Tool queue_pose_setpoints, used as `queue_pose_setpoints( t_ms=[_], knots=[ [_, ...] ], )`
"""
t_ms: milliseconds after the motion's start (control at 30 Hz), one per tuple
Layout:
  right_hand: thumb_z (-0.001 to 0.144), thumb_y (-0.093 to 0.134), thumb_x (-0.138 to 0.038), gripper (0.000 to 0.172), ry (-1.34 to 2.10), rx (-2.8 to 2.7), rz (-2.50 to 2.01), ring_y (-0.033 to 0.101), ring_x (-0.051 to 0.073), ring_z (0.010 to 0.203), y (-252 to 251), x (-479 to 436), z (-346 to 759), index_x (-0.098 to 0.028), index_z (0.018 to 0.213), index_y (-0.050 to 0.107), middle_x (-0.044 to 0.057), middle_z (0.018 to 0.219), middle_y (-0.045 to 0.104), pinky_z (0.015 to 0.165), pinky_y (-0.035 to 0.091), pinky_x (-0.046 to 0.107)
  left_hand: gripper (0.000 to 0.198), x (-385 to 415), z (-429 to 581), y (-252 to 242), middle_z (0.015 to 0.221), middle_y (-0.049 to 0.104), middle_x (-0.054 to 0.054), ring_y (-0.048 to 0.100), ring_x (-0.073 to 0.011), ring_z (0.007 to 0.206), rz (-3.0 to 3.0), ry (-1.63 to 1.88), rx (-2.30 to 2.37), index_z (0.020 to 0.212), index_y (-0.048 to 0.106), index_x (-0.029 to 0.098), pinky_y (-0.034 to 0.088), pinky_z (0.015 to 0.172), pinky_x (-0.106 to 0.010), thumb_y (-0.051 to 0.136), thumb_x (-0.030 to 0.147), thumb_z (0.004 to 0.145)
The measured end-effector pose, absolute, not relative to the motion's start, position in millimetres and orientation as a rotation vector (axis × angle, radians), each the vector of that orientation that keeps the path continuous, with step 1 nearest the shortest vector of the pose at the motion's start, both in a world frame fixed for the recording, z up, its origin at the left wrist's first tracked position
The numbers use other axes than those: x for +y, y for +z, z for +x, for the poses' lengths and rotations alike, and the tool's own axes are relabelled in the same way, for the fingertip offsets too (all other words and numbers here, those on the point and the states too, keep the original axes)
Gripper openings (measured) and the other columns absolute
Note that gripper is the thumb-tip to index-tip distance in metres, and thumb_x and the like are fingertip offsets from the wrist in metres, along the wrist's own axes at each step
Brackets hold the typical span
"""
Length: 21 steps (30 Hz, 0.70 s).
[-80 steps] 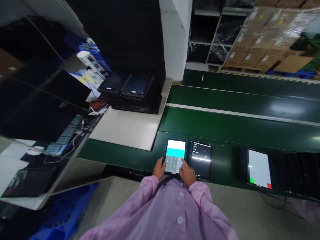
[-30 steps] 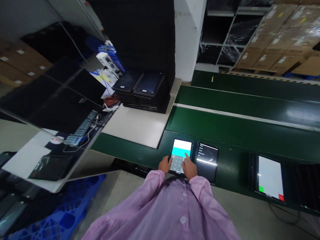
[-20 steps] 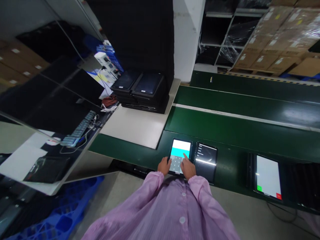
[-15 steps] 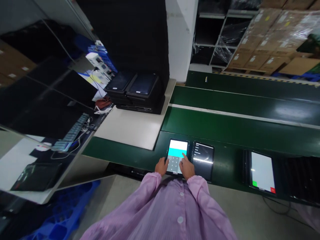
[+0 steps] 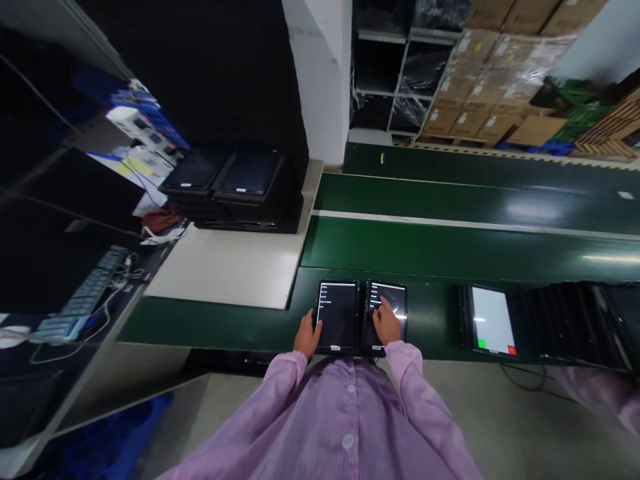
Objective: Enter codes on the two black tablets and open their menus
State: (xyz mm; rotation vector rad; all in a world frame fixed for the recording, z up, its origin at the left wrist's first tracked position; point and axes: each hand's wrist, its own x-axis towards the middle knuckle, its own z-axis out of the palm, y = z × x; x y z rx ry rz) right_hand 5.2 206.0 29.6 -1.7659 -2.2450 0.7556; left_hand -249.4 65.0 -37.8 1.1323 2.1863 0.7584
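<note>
Two tablets lie side by side in front of me on the green bench [image 5: 210, 325]. The left tablet [image 5: 340, 320] shows a dark screen with a short white text list. My left hand [image 5: 307, 335] grips its left edge, thumb on the front rim and fingers along the side. The right tablet [image 5: 370, 333] has a similar dark list with a light glare across it. Over that screen is my right hand [image 5: 387, 325], index finger stretched out at the list and the other fingers curled, holding nothing.
To the right, a tablet with a white screen [image 5: 493, 320] lies beside a row of dark tablets [image 5: 565, 320]. Stacked tablets [image 5: 250, 177] stand on the pale board [image 5: 240, 267]. A keyboard [image 5: 83, 293] and cables are at left. Another person's sleeve [image 5: 595, 393] shows at right.
The left tablet's screen has gone from a bright keypad page to a dark list. My right hand has moved from it to the right tablet. My view has swung right.
</note>
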Motion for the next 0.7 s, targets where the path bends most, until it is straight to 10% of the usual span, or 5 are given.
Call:
queue_pose_setpoints(
  t_ms=[200, 467, 700],
  knots=[
    [0.098, 0.036, -0.053, 0.046, 0.541, -1.876, -1.719, 0.057, 0.030, 0.128, -13.3, 182.3, 75.7, -0.018, 0.098, 0.066, 0.021, 0.135, 0.064, 0.111, 0.042, 0.048, 0.055, 84.3, -255.4, -30.5, 0.131, 0.057, -0.014, 0.061, -0.0252, 0.122, 1.297, 0.817, 2.140, 0.155, 0.043, 0.022, 0.047, 0.110, -0.042, 0.042, 0.038, 0.103],
    [0.080, 0.050, -0.073, 0.078, 0.899, -1.357, -1.940, 0.067, 0.033, 0.107, -50.9, 151.8, 117.8, -0.013, 0.129, 0.061, 0.021, 0.127, 0.068, 0.099, 0.050, 0.045, 0.057, 107.0, -261.0, -5.2, 0.123, 0.059, -0.013, 0.069, -0.0267, 0.100, 1.381, 0.399, 2.219, 0.159, 0.040, 0.028, 0.053, 0.087, -0.036, 0.036, 0.045, 0.105],
    [0.081, 0.046, -0.071, 0.078, 0.916, -1.330, -1.886, 0.062, 0.035, 0.123, -54.1, 147.8, 109.1, -0.012, 0.126, 0.067, 0.020, 0.131, 0.068, 0.110, 0.044, 0.047, 0.055, 97.0, -262.9, -24.5, 0.136, 0.061, -0.016, 0.064, -0.0292, 0.121, 1.133, 0.792, 2.155, 0.150, 0.051, 0.022, 0.048, 0.106, -0.043, 0.045, 0.047, 0.101]
  ],
)
